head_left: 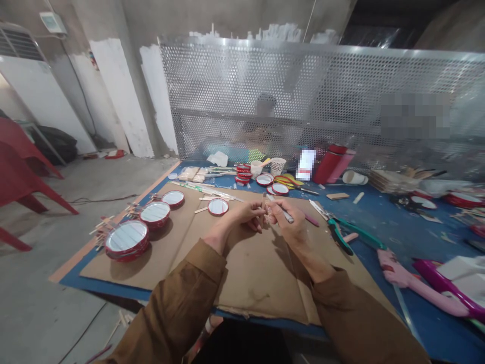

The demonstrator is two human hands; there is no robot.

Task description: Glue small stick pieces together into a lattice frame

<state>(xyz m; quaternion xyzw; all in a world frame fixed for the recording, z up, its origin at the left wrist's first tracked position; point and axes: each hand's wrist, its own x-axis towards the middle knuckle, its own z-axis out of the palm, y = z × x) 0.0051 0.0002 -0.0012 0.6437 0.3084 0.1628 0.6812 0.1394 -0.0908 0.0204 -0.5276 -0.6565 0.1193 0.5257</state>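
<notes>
Above the middle of the cardboard sheet (257, 283), my two hands are close together. My left hand (250, 215) has its fingers closed around a small thin brownish piece that points upward. My right hand (288, 217) is wrapped round a tool with a grey, flat end (287, 216); its tip meets the piece between the hands, where details are too small to tell. A round red-rimmed disc (218, 207) lies left of my left hand, with a thin stick beside it. Stacks of similar discs (127, 238) with sticks poking out stand along the cardboard's left side.
Green-handled pliers (339, 237) lie at the cardboard's right edge, near a pink glue gun (413, 283). Along the back are paper cups (278, 166), a lit phone (306, 164) and a red bottle (330, 163), before a perforated metal screen (242, 81). Red chairs (30, 177) stand left.
</notes>
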